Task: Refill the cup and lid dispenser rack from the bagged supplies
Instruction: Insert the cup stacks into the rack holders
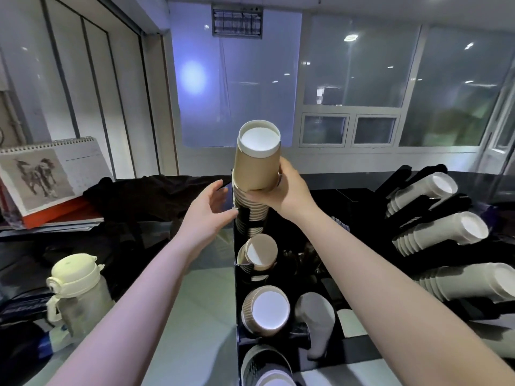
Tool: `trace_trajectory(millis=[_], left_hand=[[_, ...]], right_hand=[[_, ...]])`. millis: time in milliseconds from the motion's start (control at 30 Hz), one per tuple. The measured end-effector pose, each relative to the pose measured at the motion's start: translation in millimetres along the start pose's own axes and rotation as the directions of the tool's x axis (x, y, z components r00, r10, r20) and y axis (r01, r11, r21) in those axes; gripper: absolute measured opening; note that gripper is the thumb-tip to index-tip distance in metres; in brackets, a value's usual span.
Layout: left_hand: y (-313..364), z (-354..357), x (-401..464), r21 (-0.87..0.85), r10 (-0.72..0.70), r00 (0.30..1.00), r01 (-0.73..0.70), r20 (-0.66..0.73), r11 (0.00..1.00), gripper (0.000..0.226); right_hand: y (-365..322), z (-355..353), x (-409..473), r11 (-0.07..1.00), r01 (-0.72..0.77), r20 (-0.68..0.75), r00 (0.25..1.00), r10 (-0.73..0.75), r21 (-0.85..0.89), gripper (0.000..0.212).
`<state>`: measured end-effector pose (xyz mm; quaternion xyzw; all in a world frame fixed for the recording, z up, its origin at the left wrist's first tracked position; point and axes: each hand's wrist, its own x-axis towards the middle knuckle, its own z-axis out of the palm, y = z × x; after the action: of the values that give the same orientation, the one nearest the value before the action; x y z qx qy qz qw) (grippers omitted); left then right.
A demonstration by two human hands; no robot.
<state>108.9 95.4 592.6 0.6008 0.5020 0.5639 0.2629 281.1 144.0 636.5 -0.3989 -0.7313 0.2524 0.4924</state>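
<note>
Nearest the camera, the black dispenser rack (237,302) runs away from the viewer, its lower slots already showing brown paper cups (266,312) bottom-out, with white cup stacks (434,232) slanting in the holders off to the right and a pale water bottle (76,288) on the counter to the left. Farther up, the left hand (207,211) hangs relaxed and spread just beside the rack's edge, gripping nothing; whether it touches the rack I cannot tell. Beyond it the right hand (281,195) is wrapped around a nested stack of kraft cups (256,174), standing upended above the top slot. Such paper cups look light and crushable, and a stack can separate, so holding low around several rims seems wisest.
</note>
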Motion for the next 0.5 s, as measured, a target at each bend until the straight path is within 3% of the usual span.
trace_trajectory(millis=[167,367,500], left_hand=[[9.2,12.3,15.0,0.028,0.086,0.987,-0.091,0.138,0.995,0.061],[10.6,18.3,20.0,0.023,0.064,0.983,-0.069,0.172,0.997,0.068],[8.9,20.2,21.3,-0.007,0.031,0.986,-0.03,0.162,1.0,0.069]], right_hand=[[-4.9,2.1,4.7,0.999,0.046,-0.001,0.999,-0.046,-0.029,0.047],[-2.2,1.0,2.8,1.0,-0.003,-0.088,0.996,0.001,-0.024,0.054],[1.7,2.4,4.1,0.999,-0.032,-0.09,0.995,0.031,-0.015,0.07]])
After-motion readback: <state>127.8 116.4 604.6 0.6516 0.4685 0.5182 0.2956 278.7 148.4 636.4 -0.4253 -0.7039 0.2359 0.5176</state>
